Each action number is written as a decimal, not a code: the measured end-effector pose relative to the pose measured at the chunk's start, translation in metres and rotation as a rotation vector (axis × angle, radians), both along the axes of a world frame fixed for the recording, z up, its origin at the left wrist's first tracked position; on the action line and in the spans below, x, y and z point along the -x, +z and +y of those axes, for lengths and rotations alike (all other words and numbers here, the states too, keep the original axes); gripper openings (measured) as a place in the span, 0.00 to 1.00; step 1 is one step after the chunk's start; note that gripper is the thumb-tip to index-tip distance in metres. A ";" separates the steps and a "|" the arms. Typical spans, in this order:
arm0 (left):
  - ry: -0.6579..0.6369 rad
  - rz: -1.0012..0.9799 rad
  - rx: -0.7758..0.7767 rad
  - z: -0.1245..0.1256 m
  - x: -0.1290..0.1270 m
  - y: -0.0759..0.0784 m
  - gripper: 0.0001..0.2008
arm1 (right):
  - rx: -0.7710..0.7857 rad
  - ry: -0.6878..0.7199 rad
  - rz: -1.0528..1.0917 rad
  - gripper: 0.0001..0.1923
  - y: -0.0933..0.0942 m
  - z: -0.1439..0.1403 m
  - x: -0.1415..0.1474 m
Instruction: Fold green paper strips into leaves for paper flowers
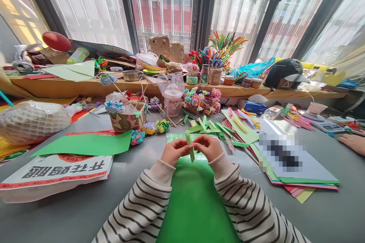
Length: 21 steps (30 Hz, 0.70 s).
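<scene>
Between my two hands is a folded strip of light green paper (189,145), held upright and slightly tilted. My left hand (174,151) pinches it from the left with thumb and forefinger. From the other side my right hand (209,147) also grips it, its fingertips close to the left thumb. Below them lies a shiny green sheet (196,201) on the grey table. Just beyond my hands, several green paper strips (212,126) are heaped loosely together.
Left are a green paper sheet (85,143), a printed bag (65,172) and a basket (125,121) with folded paper flowers. A paper stack (308,172) lies right. A lidded cup (172,102) stands behind. Another person's hand (353,143) rests at the far right.
</scene>
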State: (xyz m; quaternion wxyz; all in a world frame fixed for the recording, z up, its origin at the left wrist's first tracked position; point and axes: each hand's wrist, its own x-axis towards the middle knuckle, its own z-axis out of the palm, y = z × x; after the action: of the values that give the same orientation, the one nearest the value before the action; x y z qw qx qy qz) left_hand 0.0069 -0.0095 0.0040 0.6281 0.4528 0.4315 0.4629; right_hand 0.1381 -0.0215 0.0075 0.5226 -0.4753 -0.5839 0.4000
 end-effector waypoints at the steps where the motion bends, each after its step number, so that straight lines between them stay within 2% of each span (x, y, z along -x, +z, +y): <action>1: 0.000 0.010 0.002 0.000 0.000 0.000 0.15 | -0.007 -0.014 -0.020 0.09 0.000 0.000 0.000; 5: -0.005 -0.001 0.008 0.000 0.000 0.001 0.16 | -0.008 -0.030 -0.050 0.10 0.000 0.003 -0.003; 9: -0.050 -0.016 0.023 -0.001 0.002 0.004 0.14 | 0.060 0.034 0.058 0.12 0.002 0.007 -0.008; 16: -0.307 0.053 0.010 -0.002 0.004 0.003 0.13 | 0.085 0.064 0.079 0.14 0.000 0.007 -0.004; 21: -0.369 0.011 0.038 -0.003 0.001 -0.001 0.14 | 0.081 0.052 0.118 0.12 -0.004 0.005 0.002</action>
State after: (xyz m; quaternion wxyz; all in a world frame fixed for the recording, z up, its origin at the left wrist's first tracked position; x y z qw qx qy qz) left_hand 0.0058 -0.0127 0.0033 0.7085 0.5148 0.3532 0.3289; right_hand 0.1362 -0.0166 0.0033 0.5258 -0.4563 -0.5477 0.4641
